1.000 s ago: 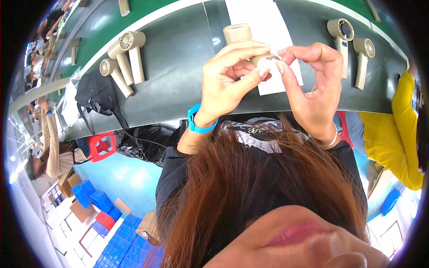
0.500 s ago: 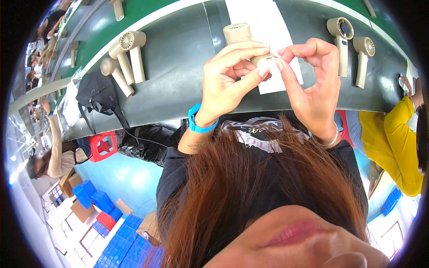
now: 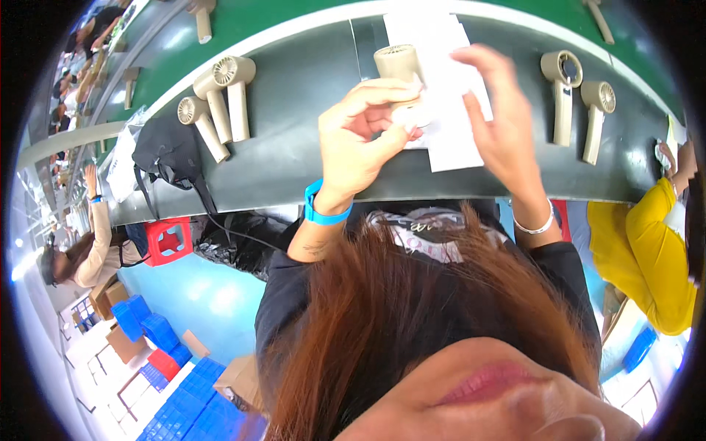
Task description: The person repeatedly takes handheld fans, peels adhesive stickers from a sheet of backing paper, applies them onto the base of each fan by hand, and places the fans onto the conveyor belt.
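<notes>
Toward 12 o'clock, over the dark, smooth worktop (image 3: 294,110), the left hand (image 3: 354,147) pinches a beige plastic round-headed handheld fan (image 3: 398,66). The right hand (image 3: 507,132), spread apart, seems empty at 2 o'clock. The fan looks light, stiff, perhaps slippery: grip its handle (image 3: 409,115), sparing the grille (image 3: 398,50).

The black shirt (image 3: 445,298) carries a pale print (image 3: 426,241) on its chest: a line of thin script beside larger block letters, hair cutting in on both sides, so no whole word can be read. Small dark marks (image 3: 315,248) on the left forearm (image 3: 323,235) are too faint to tell as writing or drawing
</notes>
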Demonstrator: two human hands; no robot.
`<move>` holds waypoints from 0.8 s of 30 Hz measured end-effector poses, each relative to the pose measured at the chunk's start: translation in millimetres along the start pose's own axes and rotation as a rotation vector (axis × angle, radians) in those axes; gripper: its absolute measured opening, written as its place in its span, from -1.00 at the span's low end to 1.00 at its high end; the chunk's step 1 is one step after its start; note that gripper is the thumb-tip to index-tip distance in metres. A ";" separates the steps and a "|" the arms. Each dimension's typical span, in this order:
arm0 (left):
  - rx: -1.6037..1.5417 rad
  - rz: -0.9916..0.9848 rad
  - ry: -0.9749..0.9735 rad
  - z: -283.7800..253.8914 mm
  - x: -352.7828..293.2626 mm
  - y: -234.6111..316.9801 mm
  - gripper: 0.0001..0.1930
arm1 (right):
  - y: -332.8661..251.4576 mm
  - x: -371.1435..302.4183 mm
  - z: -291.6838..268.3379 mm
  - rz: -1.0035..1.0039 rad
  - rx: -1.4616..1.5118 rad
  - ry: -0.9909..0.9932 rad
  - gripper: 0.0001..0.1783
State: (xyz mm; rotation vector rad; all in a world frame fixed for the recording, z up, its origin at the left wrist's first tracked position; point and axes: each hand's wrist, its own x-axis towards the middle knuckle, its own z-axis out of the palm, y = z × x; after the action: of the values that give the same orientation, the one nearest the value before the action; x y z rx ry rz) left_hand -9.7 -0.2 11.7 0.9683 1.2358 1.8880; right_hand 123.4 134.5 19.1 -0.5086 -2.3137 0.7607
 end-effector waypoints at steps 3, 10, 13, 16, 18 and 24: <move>0.052 0.050 0.026 -16.1 23.9 0.9 -0.72 | 31.7 -7.3 25.6 0.014 -0.122 -0.325 -0.51; 0.568 0.328 0.134 -67.4 155.4 -31.1 -0.69 | 54.7 -27.3 31.9 0.069 -0.384 -0.481 -0.35; 0.719 0.372 0.172 -87.3 204.6 -48.6 -0.72 | 61.6 -25.8 30.8 0.069 -0.345 -0.475 -0.35; 0.800 0.259 0.290 -121.0 229.1 -62.1 -0.84 | 60.1 -18.8 29.0 0.036 -0.304 -0.506 -0.37; 0.633 0.168 0.240 -137.8 239.2 -76.5 -0.81 | 62.5 -16.8 25.3 0.038 -0.283 -0.513 -0.38; 1.291 0.352 0.009 -91.0 175.1 -42.5 -0.58 | 70.8 -18.1 23.3 0.032 -0.249 -0.511 -0.38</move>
State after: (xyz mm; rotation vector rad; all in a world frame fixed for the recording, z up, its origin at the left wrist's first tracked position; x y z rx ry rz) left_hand -169.1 120.8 -14.8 1.8759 2.4678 1.1274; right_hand 131.7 169.5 -48.6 -0.5034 -2.9057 0.6782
